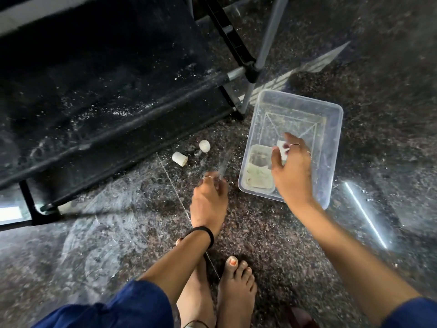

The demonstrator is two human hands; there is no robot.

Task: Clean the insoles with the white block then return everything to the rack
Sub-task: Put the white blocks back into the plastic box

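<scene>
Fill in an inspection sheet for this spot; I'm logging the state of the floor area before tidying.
Surface: dark speckled stone floor, scattered with white crumbs.
Job's things: white block held over the clear plastic tub; a small clear container sits inside the tub; no insoles in view.
Clutter: two white stubs on the floor beside the rack.
Grips: right hand pinches the block; left hand is blurred, state unclear.
Cables: nothing seen.
Surroundings: black fabric rack shelf, dusted with white powder; grey rack pole; bare feet below.
</scene>
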